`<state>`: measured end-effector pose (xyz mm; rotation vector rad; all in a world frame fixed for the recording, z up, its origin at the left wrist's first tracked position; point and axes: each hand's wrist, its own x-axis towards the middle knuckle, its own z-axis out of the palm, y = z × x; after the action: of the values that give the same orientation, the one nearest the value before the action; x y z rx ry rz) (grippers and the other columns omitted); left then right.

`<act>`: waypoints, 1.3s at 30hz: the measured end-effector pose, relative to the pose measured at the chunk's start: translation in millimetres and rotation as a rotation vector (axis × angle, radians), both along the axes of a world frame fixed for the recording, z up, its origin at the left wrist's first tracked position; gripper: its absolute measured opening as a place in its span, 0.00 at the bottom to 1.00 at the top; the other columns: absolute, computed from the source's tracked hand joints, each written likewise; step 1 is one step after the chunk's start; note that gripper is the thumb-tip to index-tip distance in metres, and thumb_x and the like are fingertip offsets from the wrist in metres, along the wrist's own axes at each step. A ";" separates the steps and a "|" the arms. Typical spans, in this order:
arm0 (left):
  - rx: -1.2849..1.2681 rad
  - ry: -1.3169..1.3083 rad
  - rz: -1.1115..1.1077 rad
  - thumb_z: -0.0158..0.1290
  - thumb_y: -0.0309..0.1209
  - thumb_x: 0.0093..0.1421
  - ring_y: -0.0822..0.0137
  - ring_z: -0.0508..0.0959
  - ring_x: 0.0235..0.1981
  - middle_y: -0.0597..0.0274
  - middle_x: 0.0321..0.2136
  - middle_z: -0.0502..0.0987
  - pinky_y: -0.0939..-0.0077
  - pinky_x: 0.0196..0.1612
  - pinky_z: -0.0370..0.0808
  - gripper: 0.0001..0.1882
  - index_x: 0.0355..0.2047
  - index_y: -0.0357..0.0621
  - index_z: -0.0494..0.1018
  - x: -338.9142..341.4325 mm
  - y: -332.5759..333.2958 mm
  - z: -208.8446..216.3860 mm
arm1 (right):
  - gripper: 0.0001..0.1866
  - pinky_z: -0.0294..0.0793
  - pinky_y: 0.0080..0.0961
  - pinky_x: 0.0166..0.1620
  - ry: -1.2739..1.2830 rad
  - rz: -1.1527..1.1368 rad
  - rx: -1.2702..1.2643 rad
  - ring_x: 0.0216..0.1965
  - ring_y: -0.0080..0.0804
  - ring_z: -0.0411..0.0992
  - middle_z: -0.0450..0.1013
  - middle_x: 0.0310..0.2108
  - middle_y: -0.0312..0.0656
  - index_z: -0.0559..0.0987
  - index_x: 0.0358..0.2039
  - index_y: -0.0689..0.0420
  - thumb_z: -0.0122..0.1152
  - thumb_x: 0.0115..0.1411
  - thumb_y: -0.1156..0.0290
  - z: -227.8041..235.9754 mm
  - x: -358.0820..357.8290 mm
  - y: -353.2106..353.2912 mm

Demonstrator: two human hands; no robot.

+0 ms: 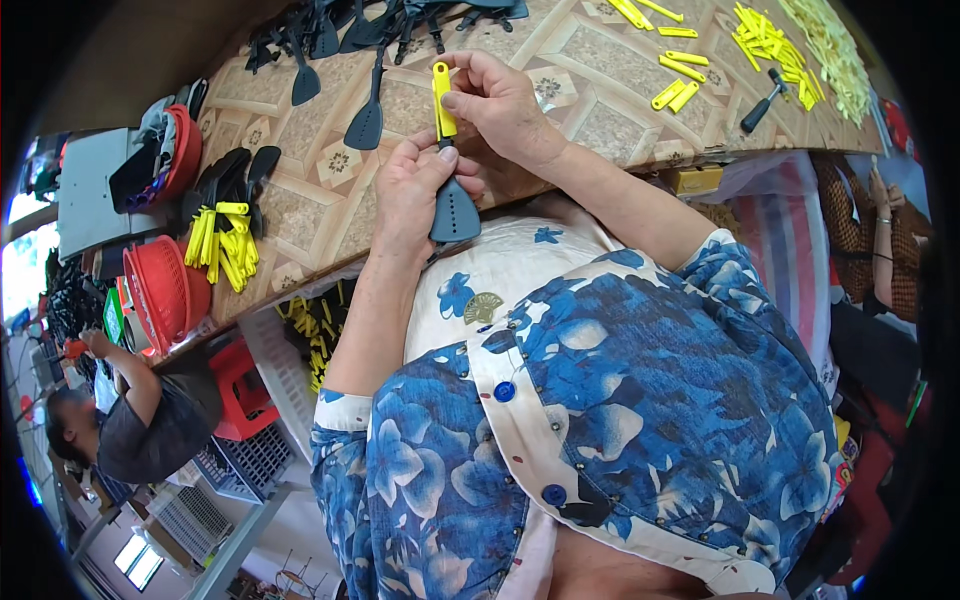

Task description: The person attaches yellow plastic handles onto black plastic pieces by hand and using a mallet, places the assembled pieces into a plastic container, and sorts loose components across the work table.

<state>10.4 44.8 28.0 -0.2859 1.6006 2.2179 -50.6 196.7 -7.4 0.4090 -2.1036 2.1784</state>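
Right hand pinching the slim yellow plastic handle, I see it aligned lengthwise beyond the dark-grey perforated spatula blade, its neck pinched by the nearer left hand.

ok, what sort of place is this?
Probably a small assembly workshop: loose yellow handles and black spatulas without yellow handles lie in separate groups on the table, and another person is in view at the left.
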 end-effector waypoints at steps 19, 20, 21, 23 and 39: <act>-0.037 0.009 -0.010 0.51 0.19 0.64 0.70 0.81 0.26 0.55 0.29 0.80 0.76 0.30 0.82 0.17 0.52 0.32 0.63 -2.7 3.4 -2.0 | 0.17 0.75 0.16 0.38 -0.087 0.060 -0.239 0.34 0.16 0.72 0.73 0.34 0.34 0.73 0.51 0.62 0.58 0.61 0.81 -0.1 3.9 -3.2; -0.025 0.012 -0.003 0.51 0.19 0.64 0.70 0.81 0.25 0.55 0.29 0.80 0.76 0.30 0.82 0.17 0.52 0.32 0.63 -2.0 3.7 -2.3 | 0.17 0.76 0.17 0.38 -0.083 0.037 -0.198 0.35 0.17 0.72 0.74 0.34 0.35 0.73 0.51 0.62 0.58 0.61 0.81 -0.1 4.6 -4.2; -0.013 0.015 0.005 0.51 0.19 0.64 0.70 0.81 0.25 0.56 0.29 0.80 0.77 0.29 0.82 0.17 0.52 0.33 0.63 -1.6 3.9 -2.7 | 0.17 0.76 0.17 0.38 -0.078 0.013 -0.157 0.35 0.18 0.72 0.74 0.34 0.35 0.73 0.51 0.62 0.58 0.61 0.80 -0.4 5.0 -4.9; -0.019 0.030 0.000 0.51 0.19 0.64 0.70 0.81 0.25 0.56 0.29 0.80 0.77 0.29 0.81 0.16 0.51 0.33 0.64 -0.9 3.9 -3.6 | 0.17 0.76 0.19 0.39 -0.045 0.001 -0.110 0.35 0.20 0.73 0.74 0.34 0.37 0.73 0.51 0.62 0.58 0.60 0.80 -4.3 5.7 -5.9; -0.043 0.068 0.112 0.56 0.31 0.66 0.73 0.79 0.19 0.60 0.24 0.79 0.81 0.23 0.77 0.08 0.38 0.38 0.72 0.9 10.3 0.1 | 0.19 0.75 0.19 0.41 -0.070 -0.013 -0.115 0.37 0.20 0.72 0.73 0.36 0.36 0.73 0.54 0.63 0.58 0.62 0.77 -6.3 5.6 -9.2</act>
<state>11.3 55.0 28.1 -0.3227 1.7089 2.3019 -45.0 187.6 -13.6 0.3131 -1.9957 2.3242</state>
